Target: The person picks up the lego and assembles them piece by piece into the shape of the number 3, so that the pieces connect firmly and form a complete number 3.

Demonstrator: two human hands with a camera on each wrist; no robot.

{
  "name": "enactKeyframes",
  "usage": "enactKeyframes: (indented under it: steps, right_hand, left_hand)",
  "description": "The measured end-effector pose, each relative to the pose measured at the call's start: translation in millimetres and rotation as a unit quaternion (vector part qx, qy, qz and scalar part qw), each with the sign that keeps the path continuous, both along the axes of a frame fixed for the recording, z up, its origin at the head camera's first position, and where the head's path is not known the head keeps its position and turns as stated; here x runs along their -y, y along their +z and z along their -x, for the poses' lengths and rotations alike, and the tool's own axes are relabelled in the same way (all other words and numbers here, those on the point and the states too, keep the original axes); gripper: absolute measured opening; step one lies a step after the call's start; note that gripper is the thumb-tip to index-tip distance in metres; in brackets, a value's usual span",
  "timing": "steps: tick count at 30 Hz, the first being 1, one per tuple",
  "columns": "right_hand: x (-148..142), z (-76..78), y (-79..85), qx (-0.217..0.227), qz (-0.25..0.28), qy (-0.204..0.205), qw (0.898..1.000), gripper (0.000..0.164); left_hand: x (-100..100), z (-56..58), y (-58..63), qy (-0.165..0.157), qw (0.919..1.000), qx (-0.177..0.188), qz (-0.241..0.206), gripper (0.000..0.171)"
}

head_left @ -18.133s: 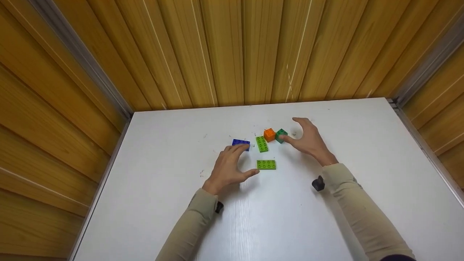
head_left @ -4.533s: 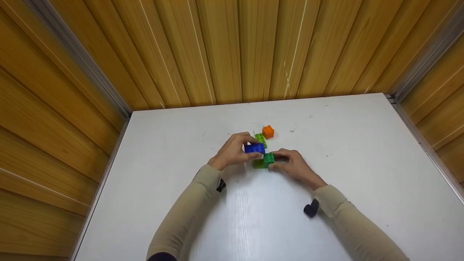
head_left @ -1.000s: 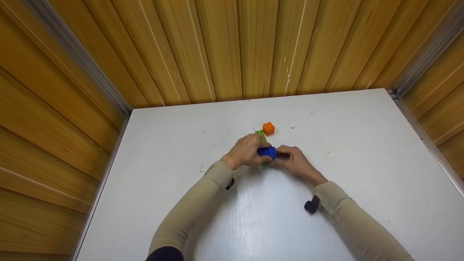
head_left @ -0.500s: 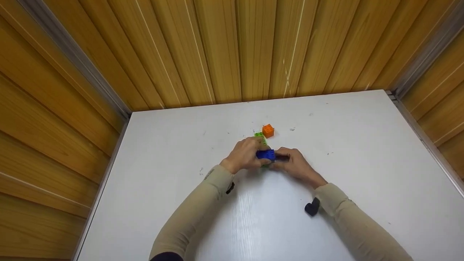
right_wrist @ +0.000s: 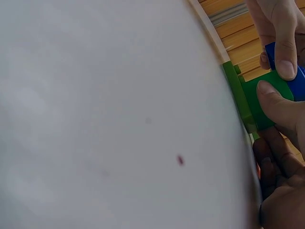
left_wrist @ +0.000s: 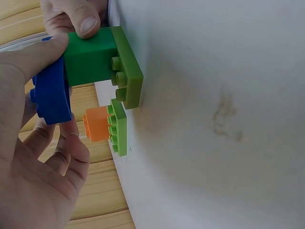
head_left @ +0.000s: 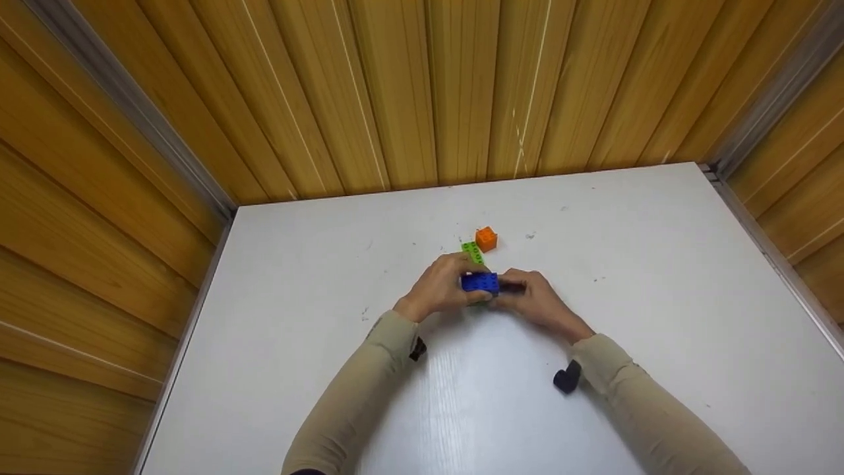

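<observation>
My left hand (head_left: 440,288) pinches a blue toy brick (head_left: 481,283) between thumb and fingers. In the left wrist view the blue brick lies over the end of a dark green brick (left_wrist: 90,58) and juts out past it, slightly tilted; whether its studs are engaged I cannot tell. The green brick stands on one end of a flat lime plate (left_wrist: 131,71), leaving several studs bare. My right hand (head_left: 539,300) grips that green brick low at its side, its thumb pressing it in the right wrist view. From above, the blue brick and the hands hide most of the green brick and plate.
Just beyond the hands lies a second lime plate (head_left: 471,249), with an orange brick (head_left: 486,239) beside its far end. All of it is on a white table (head_left: 316,277) backed by wood-look panels (head_left: 395,92).
Earlier both hands were empty and the bricks lay apart. Then green went onto the near plate and the left hand lifted blue. Blue has since moved right over green, shifting slightly left lately.
</observation>
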State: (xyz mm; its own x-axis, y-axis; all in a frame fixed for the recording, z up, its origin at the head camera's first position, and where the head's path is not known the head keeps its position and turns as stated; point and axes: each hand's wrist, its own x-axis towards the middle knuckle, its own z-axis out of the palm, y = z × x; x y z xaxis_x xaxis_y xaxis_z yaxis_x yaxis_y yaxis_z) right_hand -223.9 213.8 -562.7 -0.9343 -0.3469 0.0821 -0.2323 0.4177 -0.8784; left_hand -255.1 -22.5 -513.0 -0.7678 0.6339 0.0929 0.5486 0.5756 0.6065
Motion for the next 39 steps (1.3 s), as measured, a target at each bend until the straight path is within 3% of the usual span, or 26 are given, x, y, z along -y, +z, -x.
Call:
enactKeyframes:
  steps: [5,10,17,28,39]
  right_hand:
    - [0.1,-1.2,-0.2,-0.003,-0.005,-0.003,1.0,0.039]
    - [-0.8,-3.5,-0.7,0.003,-0.008,-0.004,1.0,0.04]
    - [-3.2,-3.7,-1.8,0.017,-0.015,-0.011,1.0,0.04]
    - [-2.1,-1.8,0.4,0.023,-0.008,-0.01,1.0,0.044]
    - [3.8,-0.9,3.0,0.034,-0.016,-0.001,0.999,0.05]
  left_hand:
    - [5.4,-2.9,-5.1,0.002,0.9983,0.028,-0.05,0.05]
    - [11.8,-8.0,-10.3,0.024,0.9948,0.055,-0.082,0.051]
    - [17.0,-12.2,-16.5,0.043,0.9917,0.054,-0.108,0.047]
    - [23.1,-19.1,-30.2,0.081,0.9697,0.104,-0.206,0.044]
    - [27.2,-27.3,-33.7,0.111,0.9623,0.098,-0.228,0.044]
